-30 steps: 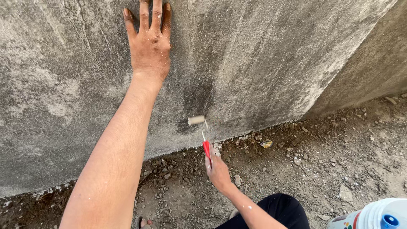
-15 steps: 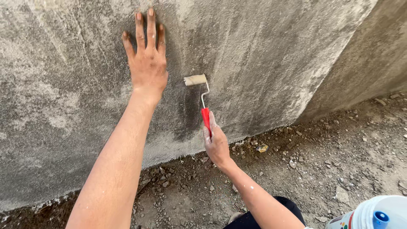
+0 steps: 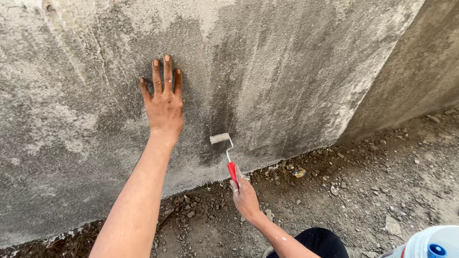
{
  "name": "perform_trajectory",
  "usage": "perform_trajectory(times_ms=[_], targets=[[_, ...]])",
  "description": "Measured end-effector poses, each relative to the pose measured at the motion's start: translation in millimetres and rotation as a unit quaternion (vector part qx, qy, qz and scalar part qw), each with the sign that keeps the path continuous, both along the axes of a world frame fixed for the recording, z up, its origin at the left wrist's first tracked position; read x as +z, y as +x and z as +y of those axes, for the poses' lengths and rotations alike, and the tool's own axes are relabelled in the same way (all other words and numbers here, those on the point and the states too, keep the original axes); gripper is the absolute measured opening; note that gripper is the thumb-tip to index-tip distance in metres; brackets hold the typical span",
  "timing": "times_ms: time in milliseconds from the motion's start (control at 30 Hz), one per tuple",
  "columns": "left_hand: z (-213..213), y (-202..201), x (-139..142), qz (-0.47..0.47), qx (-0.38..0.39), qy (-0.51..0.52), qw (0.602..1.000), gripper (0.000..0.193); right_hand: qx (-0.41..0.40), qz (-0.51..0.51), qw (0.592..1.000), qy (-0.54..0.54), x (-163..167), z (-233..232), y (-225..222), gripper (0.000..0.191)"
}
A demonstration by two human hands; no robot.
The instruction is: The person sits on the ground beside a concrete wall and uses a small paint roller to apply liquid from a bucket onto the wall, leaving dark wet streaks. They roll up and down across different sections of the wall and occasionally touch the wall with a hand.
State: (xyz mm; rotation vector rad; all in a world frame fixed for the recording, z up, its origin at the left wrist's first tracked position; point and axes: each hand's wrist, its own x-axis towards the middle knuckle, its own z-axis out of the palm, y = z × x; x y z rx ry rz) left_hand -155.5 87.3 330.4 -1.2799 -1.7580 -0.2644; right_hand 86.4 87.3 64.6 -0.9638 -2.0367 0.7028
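Head view looks down at the left hand (image 3: 164,104), pressed flat and wide open on the grey concrete wall (image 3: 296,71), fingers pointing to twelve o'clock and gripping nothing. Down at five o'clock from it, the right hand (image 3: 245,197) is wrapped around the red handle of a small paint roller (image 3: 224,148), whose pale sleeve lies against the wall low down, just above the stony dirt ground (image 3: 363,191). At the four o'clock corner a white bucket (image 3: 430,243) peeks in.
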Motion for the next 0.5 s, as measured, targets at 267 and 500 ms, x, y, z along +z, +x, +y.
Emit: perform_trajectory(times_ms=[267, 500], targets=[[2.5, 1.9, -3.3, 0.011, -0.010, 0.029, 0.999, 0.062, -0.008, 0.046, 0.999, -0.007, 81.6, 33.1, -13.5, 0.065], [7.1, 4.1, -3.0, -0.002, -0.010, 0.021, 1.000, 0.059, -0.007, 0.036, 0.999, 0.036, 98.7, 44.7, -14.4, 0.067]])
